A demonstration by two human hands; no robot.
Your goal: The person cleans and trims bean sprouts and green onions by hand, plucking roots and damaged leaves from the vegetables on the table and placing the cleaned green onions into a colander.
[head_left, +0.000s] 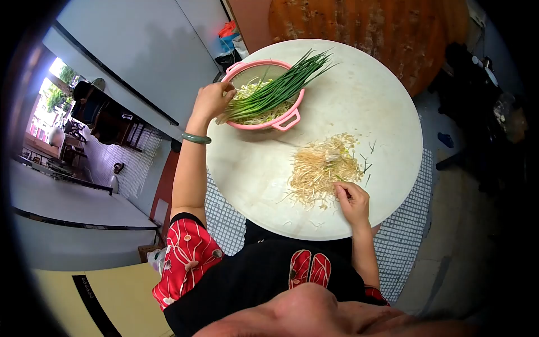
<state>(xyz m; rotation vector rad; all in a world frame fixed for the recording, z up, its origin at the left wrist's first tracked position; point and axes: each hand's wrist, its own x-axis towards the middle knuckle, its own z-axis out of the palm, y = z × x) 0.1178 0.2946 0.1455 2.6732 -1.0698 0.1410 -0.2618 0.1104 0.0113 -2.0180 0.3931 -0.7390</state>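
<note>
On the round white table, a pink basket (289, 120) holds pale bean sprouts (251, 89), with a bunch of long green chives (275, 90) lying across it. My left hand (215, 101), a green bangle (196, 138) on its wrist, is at the basket's left edge, by the pale ends of the chives. Its fingers are bent; whether they grip anything is unclear. A loose heap of thin yellowish roots (317, 171) lies near the table's middle. At the heap's lower right edge, my right hand (352, 203) has thumb and fingers pinched together on something too small to make out.
The round white table (370, 101) has small green scraps (367, 165) right of the heap. Behind it stands a round wooden tabletop (359, 33). Plastic bags (229, 42) hang at the back left. A slipper (445, 140) lies on the floor at the right.
</note>
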